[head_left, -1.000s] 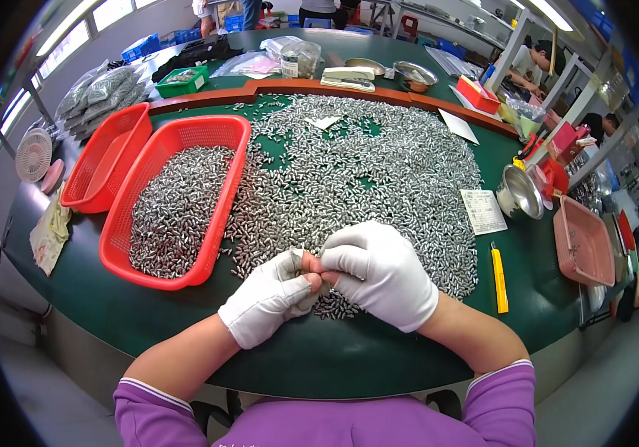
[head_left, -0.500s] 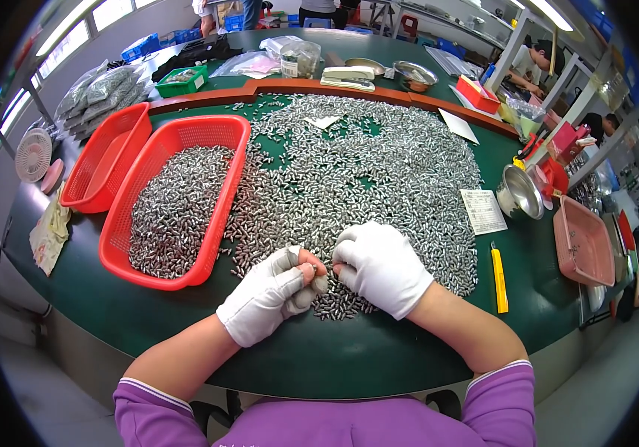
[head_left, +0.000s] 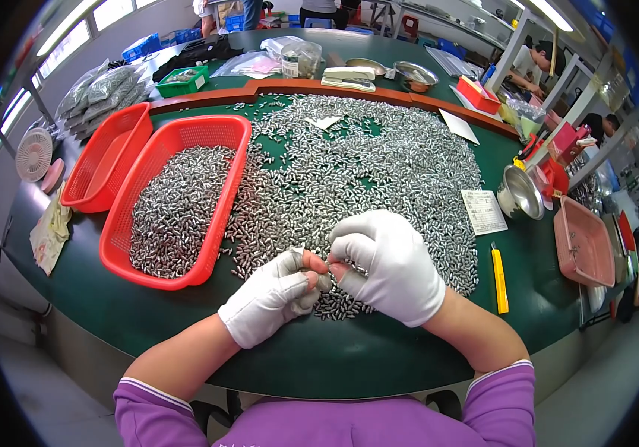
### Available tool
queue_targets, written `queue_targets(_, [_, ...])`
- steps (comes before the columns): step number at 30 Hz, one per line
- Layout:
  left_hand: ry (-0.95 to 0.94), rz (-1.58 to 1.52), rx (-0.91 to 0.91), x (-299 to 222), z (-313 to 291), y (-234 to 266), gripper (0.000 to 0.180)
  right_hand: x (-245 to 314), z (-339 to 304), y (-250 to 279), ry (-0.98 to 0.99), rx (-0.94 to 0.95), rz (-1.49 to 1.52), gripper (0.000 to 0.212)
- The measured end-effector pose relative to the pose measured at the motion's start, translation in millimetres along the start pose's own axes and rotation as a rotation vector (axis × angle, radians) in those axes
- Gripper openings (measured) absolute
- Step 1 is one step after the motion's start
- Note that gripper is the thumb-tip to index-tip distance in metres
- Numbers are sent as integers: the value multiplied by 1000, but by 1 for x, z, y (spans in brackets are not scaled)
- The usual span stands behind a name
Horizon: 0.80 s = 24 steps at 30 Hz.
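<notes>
Small silver metal pieces with tapered ends (head_left: 401, 179) lie in a wide, loose layer across the green table. My left hand (head_left: 267, 296), in a white glove with bare fingertips, is closed in a pinch at the near edge of the layer. A small metal piece seems to sit between its thumb and forefinger, mostly hidden. My right hand (head_left: 394, 261), gloved the same way, has thumb and forefinger pinched right beside the left fingertips; what they hold is too small to make out. To the left, a red plastic basket (head_left: 241, 149) contains a heap of the same pieces.
A second red basket (head_left: 103, 167) stands farther left, beside a cloth (head_left: 51, 235). Right of the pieces lie a yellow cutter knife (head_left: 499, 279), a printed paper slip (head_left: 483, 211) and a metal bowl (head_left: 520, 192). A wooden rail (head_left: 222, 98) bounds the far side.
My right hand has turned and lifted slightly, its thumb now showing, and its fingertips have come to the left fingertips. The left hand has barely shifted.
</notes>
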<state>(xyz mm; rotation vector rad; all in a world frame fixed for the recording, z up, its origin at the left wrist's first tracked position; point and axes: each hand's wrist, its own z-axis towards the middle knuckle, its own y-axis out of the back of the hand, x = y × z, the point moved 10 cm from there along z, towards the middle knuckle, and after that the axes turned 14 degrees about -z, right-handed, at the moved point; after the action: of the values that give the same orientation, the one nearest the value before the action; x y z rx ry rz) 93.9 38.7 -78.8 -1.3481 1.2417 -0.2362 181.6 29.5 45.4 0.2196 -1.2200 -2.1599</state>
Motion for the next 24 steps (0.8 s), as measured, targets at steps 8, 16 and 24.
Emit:
queue_targets(8, [-11,136,-100,0,0,8,21,10,-1,2,69,-67,87,15])
queue_targets(16, [3,136,-100,-1,-1,7,17,20,1,7,144,-90,19,16])
queue_targets(24, [-62,95,-75,-5,-1,5,20,2,-3,-2,26,-87,226,16])
